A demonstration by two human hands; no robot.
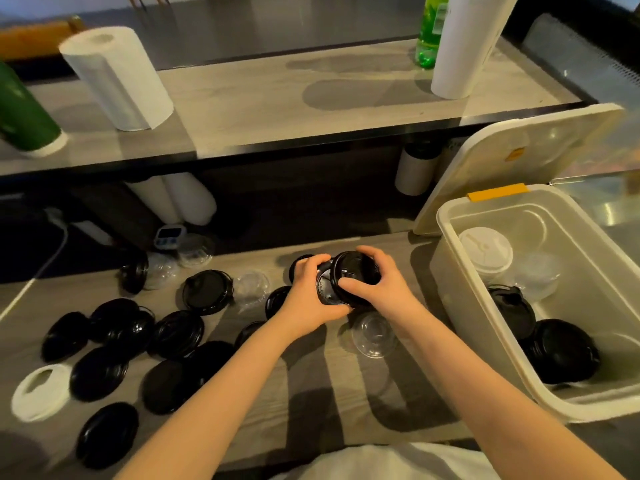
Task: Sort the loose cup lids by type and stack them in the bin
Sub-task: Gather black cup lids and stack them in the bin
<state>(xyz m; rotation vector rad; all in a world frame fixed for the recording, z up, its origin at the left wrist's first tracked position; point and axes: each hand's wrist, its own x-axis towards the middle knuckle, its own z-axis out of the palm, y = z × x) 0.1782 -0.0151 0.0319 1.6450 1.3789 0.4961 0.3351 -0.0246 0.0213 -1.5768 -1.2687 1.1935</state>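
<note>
Both hands hold black cup lids above the middle of the counter. My left hand point(311, 292) grips one black lid point(323, 289) from the left. My right hand point(375, 282) grips a second black lid point(353, 268) pressed against the first. Several loose black lids point(180, 332) lie spread over the counter's left half, with a white lid point(41, 391) at the far left. Clear lids point(374, 334) lie under my hands and further back point(251, 284). The white bin point(460, 306) at right holds black lids point(561, 351), a white lid stack point(485, 249) and clear lids point(536, 275).
The bin's hinged cover point(512, 157) stands open behind it. A raised shelf point(277, 95) carries two paper towel rolls point(117, 77), a green bottle point(429, 32) and a green container point(24, 112). A small timer point(169, 235) and a white cable point(45, 265) lie below the shelf.
</note>
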